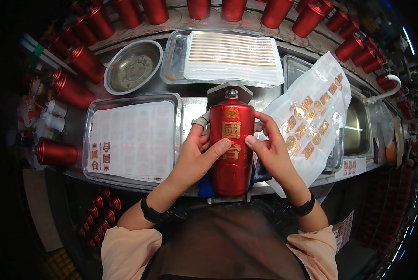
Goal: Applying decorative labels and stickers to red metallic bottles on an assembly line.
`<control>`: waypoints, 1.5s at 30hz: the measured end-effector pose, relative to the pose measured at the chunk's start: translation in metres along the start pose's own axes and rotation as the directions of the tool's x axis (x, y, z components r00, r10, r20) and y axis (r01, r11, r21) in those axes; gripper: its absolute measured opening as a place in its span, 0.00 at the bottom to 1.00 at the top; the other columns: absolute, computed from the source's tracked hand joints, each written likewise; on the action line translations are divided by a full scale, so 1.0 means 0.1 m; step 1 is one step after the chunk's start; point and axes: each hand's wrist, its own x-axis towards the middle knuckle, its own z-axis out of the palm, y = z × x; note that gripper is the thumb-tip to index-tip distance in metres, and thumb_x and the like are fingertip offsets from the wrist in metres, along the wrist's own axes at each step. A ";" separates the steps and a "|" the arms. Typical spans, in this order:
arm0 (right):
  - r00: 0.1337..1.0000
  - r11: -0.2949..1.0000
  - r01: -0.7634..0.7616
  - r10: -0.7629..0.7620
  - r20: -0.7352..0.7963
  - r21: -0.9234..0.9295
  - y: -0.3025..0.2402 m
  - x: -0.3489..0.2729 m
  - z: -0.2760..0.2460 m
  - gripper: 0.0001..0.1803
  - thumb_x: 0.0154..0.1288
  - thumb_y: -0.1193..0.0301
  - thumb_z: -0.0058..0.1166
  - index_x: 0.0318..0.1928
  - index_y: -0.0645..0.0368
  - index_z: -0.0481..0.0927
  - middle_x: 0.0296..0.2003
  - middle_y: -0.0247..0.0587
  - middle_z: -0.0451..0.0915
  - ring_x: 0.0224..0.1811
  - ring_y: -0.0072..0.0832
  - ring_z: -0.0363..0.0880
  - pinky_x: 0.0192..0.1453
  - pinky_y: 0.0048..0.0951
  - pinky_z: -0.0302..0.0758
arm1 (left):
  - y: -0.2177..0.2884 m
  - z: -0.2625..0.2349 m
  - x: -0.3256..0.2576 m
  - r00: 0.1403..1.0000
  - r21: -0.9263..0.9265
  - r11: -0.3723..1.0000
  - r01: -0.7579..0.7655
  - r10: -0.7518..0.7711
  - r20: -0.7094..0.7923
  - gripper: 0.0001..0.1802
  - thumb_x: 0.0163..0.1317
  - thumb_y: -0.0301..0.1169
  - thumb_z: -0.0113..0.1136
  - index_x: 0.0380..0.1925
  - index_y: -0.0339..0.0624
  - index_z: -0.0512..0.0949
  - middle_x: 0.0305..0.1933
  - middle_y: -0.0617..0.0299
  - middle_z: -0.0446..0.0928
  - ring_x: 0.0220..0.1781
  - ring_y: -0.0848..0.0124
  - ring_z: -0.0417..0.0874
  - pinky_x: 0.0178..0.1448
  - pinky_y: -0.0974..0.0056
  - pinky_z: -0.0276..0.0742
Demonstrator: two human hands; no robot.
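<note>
A red bottle (231, 168) with gold characters on its front lies on a small stand in front of me, neck pointing away. My left hand (196, 156) cups its left side, thumb pressed on the lower gold character. My right hand (272, 150) holds the right side, thumb also on that character. Both wrists wear black bands.
A metal tray (90, 140) with a white sticker sheet lies at left. Another tray (171, 60) with gold strip stickers is behind. A clear sheet of gold emblems (311, 121) lies at right over a tray. A steel bowl (133, 65) and several red bottles (83, 63) ring the bench.
</note>
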 end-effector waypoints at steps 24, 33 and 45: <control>0.998 0.996 0.061 -0.063 -0.023 -0.058 0.04 0.02 0.04 0.29 0.71 0.67 0.57 0.68 0.60 0.63 0.47 0.40 0.72 0.36 0.19 0.79 0.38 0.19 0.76 | -0.08 0.02 -0.02 0.998 0.080 0.995 -0.060 0.062 -0.019 0.43 0.61 0.36 0.70 0.69 0.36 0.57 0.62 0.52 0.73 0.62 0.66 0.77 0.65 0.62 0.73; 1.000 0.983 0.029 -0.029 0.007 -0.182 -0.15 -0.11 0.09 0.42 0.65 0.61 0.64 0.71 0.65 0.58 0.53 0.47 0.73 0.52 0.28 0.76 0.50 0.26 0.77 | -0.08 -0.10 -0.07 1.000 0.153 0.988 -0.013 0.012 0.007 0.42 0.62 0.39 0.69 0.69 0.36 0.57 0.64 0.50 0.70 0.66 0.63 0.74 0.71 0.58 0.67; 1.000 0.983 0.006 -0.011 -0.025 -0.181 -0.06 -0.10 0.12 0.45 0.61 0.61 0.67 0.70 0.68 0.58 0.58 0.55 0.71 0.60 0.36 0.71 0.62 0.35 0.72 | -0.06 -0.01 -0.08 0.999 0.126 0.991 -0.044 0.043 0.015 0.40 0.64 0.37 0.68 0.68 0.36 0.57 0.64 0.50 0.71 0.64 0.64 0.75 0.68 0.60 0.70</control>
